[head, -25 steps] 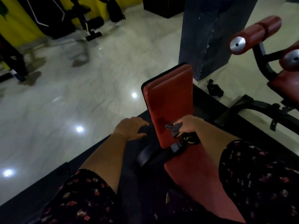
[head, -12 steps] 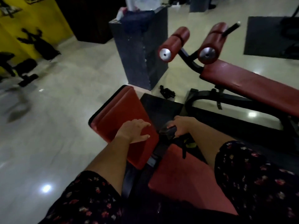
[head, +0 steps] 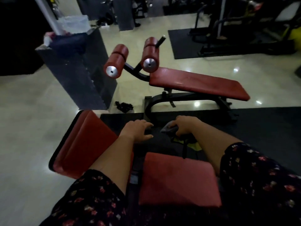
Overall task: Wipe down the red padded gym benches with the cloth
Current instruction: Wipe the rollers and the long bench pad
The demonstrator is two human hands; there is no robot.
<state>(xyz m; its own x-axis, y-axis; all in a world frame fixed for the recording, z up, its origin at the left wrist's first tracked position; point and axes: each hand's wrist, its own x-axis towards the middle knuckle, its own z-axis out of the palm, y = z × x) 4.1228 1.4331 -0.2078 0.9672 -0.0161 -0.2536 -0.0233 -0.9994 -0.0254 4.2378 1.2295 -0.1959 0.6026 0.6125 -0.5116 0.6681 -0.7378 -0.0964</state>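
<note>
Cloth (head: 169, 128) in right hand (head: 184, 126) beyond red seat pad (head: 177, 180), left hand (head: 138, 130) empty.

The back pad (head: 84, 142) lies left of the seat pad (head: 177, 180), both nearest the person. Beyond them stands the second bench (head: 198, 84), its two rollers (head: 130, 60) at its left end. The pillar (head: 73, 74) stands left of those rollers

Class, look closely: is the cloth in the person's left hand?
No, the grey cloth is gripped by the right hand; the left hand holds nothing.
</note>
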